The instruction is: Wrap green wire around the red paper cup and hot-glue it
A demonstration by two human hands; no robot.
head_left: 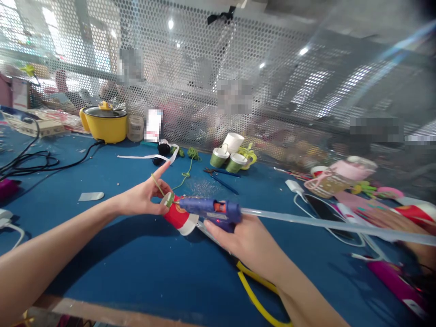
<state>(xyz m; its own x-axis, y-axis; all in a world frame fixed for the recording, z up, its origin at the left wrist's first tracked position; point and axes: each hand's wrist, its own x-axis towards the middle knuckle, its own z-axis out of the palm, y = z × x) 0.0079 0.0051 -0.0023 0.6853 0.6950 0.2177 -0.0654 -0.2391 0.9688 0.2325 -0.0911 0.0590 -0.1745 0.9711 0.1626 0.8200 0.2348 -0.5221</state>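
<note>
My left hand (pixel 155 193) grips a small red paper cup (pixel 177 215) by its narrow end, the cup tilted with its white rim toward the lower right. Green yarn (pixel 186 174) wraps that narrow end, loops over my raised index finger and trails back to a small green ball (pixel 193 153). In my right hand (pixel 250 240) is a blue hot glue gun (pixel 204 208), its red light on. The gun's nozzle points left, at or very near the yarn-wrapped end; I cannot tell whether it touches. A long clear glue stick (pixel 289 217) sticks out behind the gun.
Green-wrapped cups (pixel 220 157) and pliers (pixel 223 179) lie beyond my hands. A yellow electric pot (pixel 105 122) stands at the back left before a perforated metal screen (pixel 190 68). Yellow strips (pixel 255 297) lie near my right forearm. Another person's hand (pixel 378 213) is at the right.
</note>
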